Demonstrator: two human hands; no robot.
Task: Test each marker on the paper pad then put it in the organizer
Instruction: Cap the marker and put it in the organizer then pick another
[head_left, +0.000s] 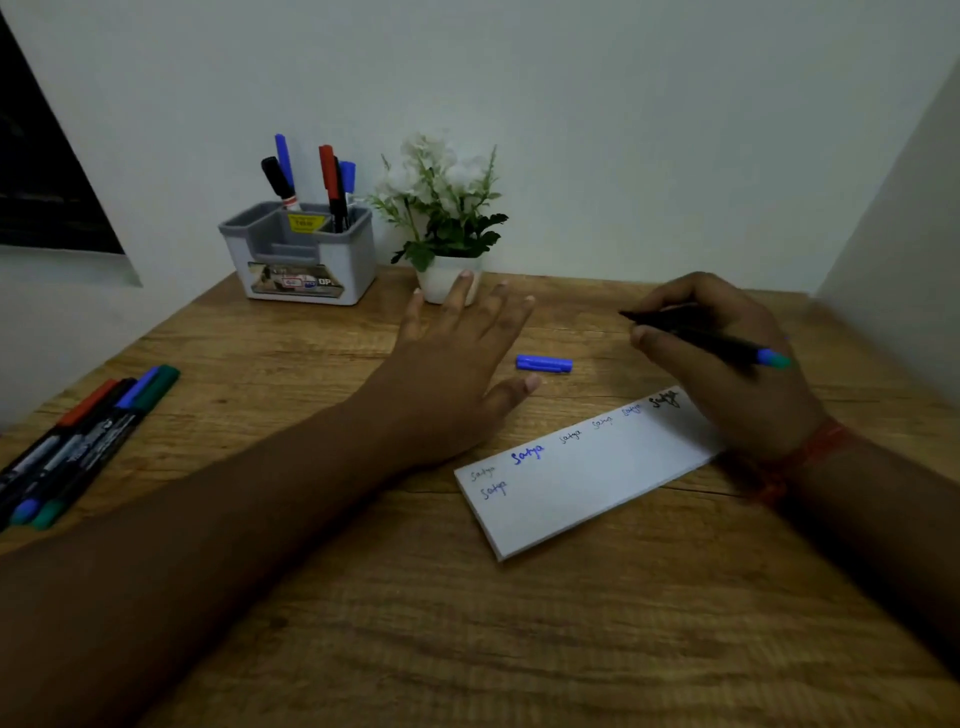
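My right hand grips an uncapped black marker with a blue end, tip pointing left, above the far right end of the white paper pad. The pad lies on the wooden desk with several scribbled words along its top edge. A blue cap lies on the desk just beyond the pad. My left hand hovers with its fingers spread, left of the cap and not touching it. The grey and white organizer stands at the back left with several markers upright in it.
Several capped markers lie in a row at the desk's left edge. A small white pot with an artificial plant stands behind my left hand, against the wall. A side wall closes in on the right.
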